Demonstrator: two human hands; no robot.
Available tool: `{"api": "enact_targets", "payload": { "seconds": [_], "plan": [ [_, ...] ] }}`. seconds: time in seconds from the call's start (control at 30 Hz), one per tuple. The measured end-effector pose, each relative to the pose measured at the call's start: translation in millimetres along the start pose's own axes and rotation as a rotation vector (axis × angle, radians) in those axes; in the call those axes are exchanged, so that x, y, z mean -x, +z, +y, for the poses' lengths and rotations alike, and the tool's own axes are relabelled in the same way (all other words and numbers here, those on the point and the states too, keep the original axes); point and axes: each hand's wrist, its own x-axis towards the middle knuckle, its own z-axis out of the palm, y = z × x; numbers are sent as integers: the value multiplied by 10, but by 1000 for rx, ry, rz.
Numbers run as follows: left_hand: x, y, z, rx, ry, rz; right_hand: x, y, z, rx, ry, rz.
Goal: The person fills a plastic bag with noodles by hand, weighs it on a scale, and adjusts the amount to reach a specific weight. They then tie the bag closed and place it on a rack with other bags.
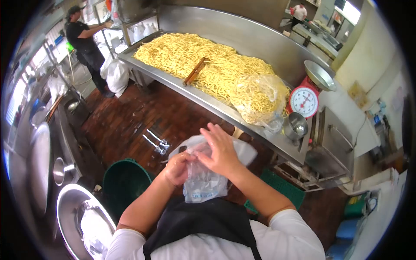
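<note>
Black apron (203, 229) and white short-sleeved shirt (290, 236) worn. Translucent white plastic bag with blue print (203, 188) held in front of the apron, above the floor. Its upper part is gripped by the left hand (177, 168), fingers curled in and thumb side pressed to the plastic. The right hand (219, 151) is opened beside it, fingers extended and a little apart, thumb at the bag's upper part; whether plastic is pinched there cannot be told. Wide silver metal bowl (65, 216) seen at lower left, dark green round tub (125, 180) set near it on the reddish-brown floor (112, 117). Green plastic crate (284, 188) partly hidden by the right forearm. Beyond the hands, a long stainless steel table (173, 87) is covered over much of its top by a heap of yellow noodles (173, 52). Noodles are partly covered at the near right end by a clear plastic sheet or bag (260, 97); brown wooden utensil (195, 71) laid across the heap's near edge. Shiny metal cup (296, 125) stood just beside a red scale with white dial (303, 102), topped by a round metal pan (320, 75). Farther back left, a white sack (116, 73) is seen by a person in dark clothes (84, 39); at far right, a person in a white top (299, 13).
</note>
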Motion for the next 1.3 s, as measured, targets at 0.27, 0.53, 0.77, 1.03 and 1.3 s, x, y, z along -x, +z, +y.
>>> {"api": "enact_targets", "payload": {
  "seconds": [0.27, 0.53, 0.77, 1.03, 1.3],
  "plan": [
    [-218, -120, 528, -131, 109, 169, -251, 203, 188, -135, 96, -29],
    [3030, -2164, 1409, -16, 1403, 1565, -375, 344, 594, -480, 307, -113],
    [6113, -2602, -502, -434, 1058, 2667, -395, 1001, 618, -759, 487, -419],
    [6362, -2524, 178, -977, 180, 3175, -1068, 1028, 354, -453, 262, -304],
    [2607, -3310, 2837, -1419, 967, 1673, -1035, 273, 1164, -93, 537, 128]
  ]
}}
